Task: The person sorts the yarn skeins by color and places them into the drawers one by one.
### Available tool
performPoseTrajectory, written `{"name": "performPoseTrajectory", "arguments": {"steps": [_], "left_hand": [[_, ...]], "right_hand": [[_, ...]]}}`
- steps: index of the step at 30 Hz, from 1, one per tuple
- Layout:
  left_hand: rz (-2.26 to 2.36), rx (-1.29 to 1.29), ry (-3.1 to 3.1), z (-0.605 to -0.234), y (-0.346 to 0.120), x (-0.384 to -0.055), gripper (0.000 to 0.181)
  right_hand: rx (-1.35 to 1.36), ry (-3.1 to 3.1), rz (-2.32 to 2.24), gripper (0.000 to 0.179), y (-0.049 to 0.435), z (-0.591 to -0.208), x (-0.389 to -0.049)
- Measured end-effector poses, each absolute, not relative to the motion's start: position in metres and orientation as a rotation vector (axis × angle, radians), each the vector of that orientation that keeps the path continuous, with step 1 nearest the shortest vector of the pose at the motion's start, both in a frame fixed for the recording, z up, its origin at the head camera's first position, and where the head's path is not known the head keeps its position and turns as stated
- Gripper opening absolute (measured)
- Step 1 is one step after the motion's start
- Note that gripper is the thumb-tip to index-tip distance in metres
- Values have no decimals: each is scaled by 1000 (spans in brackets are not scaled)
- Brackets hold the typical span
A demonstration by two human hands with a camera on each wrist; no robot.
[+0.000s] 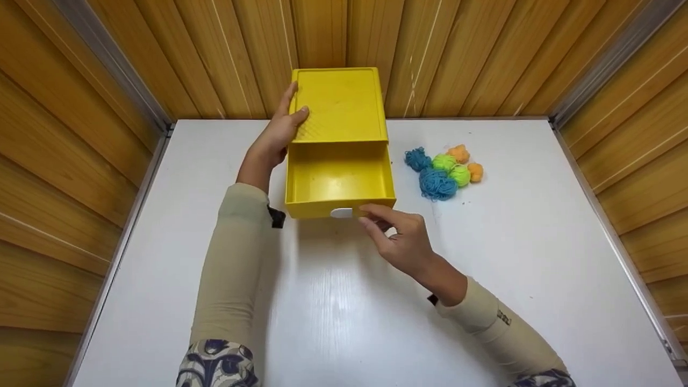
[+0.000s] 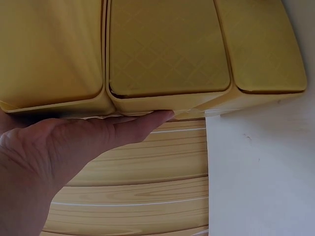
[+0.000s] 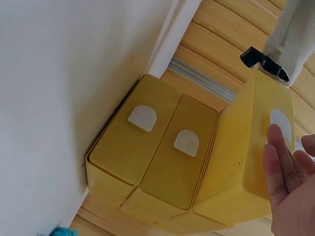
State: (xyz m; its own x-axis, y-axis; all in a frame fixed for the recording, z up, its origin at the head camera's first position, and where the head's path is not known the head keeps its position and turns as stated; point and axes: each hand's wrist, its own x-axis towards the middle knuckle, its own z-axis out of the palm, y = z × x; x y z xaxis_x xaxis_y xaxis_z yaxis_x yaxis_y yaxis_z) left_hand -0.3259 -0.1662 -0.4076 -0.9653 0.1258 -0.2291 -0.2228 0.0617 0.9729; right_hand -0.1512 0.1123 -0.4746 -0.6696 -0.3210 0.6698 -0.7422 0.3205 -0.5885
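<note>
A yellow drawer cabinet (image 1: 338,102) stands on the table, its top drawer (image 1: 341,209) pulled out. My left hand (image 1: 279,131) rests on the cabinet's left side, thumb on the top and fingers extended along the wall. My right hand (image 1: 403,236) is at the front of the pulled-out drawer, just right of its white handle (image 1: 341,213). In the right wrist view its fingers (image 3: 275,169) are nearly straight, tips at the drawer front by the handle, thumb apart. Two lower drawers (image 3: 170,147) with white handles (image 3: 187,143) are closed.
Right of the cabinet lie two blue yarn balls (image 1: 438,184), two green ones (image 1: 460,175) and two orange ones (image 1: 475,172) in a cluster. Wood-look panels (image 1: 457,59) stand behind the white table (image 1: 537,242) and along both sides.
</note>
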Motion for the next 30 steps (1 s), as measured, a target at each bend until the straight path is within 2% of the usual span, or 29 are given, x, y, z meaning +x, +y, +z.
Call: {"name": "performPoseTrajectory", "arguments": {"steps": [6, 17, 30], "left_hand": [[1987, -96, 2079, -408, -165, -326, 70], [1996, -97, 2090, -408, -168, -325, 70], [2027, -93, 2055, -408, -168, -325, 70]], "right_hand": [[863, -2059, 1384, 14, 136, -471, -151], [610, -2108, 1426, 5, 177, -481, -173], [411, -2340, 1257, 23, 202, -500, -189]]}}
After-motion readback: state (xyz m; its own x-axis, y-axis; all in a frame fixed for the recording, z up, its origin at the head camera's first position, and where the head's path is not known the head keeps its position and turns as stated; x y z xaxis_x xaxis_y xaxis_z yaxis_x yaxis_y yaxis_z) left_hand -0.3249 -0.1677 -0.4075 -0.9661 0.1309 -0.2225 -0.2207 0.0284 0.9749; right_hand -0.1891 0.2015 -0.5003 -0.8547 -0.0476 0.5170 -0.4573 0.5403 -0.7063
